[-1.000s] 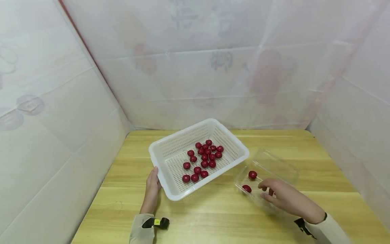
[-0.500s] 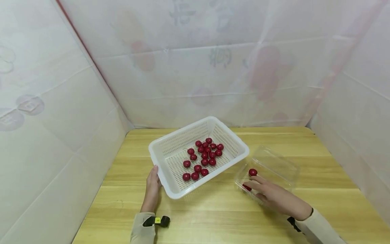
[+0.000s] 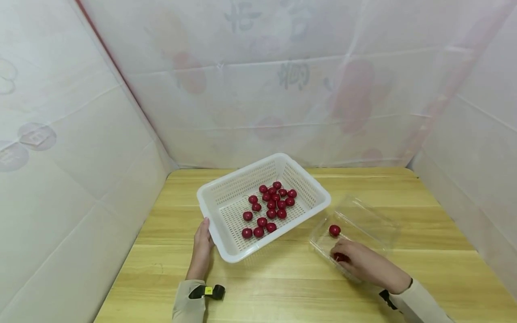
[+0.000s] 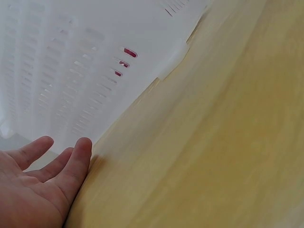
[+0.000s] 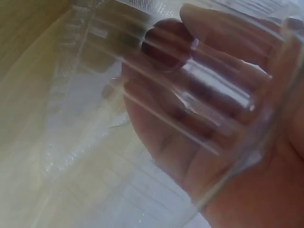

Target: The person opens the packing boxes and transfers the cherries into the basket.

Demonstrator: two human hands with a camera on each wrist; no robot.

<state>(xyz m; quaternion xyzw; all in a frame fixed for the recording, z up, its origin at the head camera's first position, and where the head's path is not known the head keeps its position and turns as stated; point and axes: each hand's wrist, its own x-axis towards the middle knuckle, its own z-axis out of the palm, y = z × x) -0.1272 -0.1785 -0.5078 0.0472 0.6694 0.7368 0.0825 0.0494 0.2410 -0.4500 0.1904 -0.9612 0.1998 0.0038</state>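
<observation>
My left hand (image 3: pixel 202 246) rests against the left end of a white perforated plastic basket (image 3: pixel 226 252). Its fingers (image 4: pixel 81 152) are fairly straight and lie beside the basket's outer wall in the left wrist view. Inside the basket are several dark red cherries (image 3: pixel 271 214). My right hand (image 3: pixel 365 264) reaches into a clear plastic clamshell box (image 3: pixel 319 242) and pinches a cherry (image 3: pixel 340 257), partly hidden by its fingers. A second cherry (image 3: pixel 334 230) lies farther back in the box. Through the clear wall, the right wrist view shows the held cherry (image 5: pixel 168 45) between fingertips and thumb.
The box's transparent lid (image 3: pixel 369 220) lies folded open toward the back right. Everything stands on a wooden table (image 3: pixel 274 291). Pale printed sheets (image 3: pixel 258 103) enclose the table at the back and both sides.
My right hand moved left over the near cherry in the box, then curled its fingers around it and drew it slightly right. The left hand and basket have stayed in place.
</observation>
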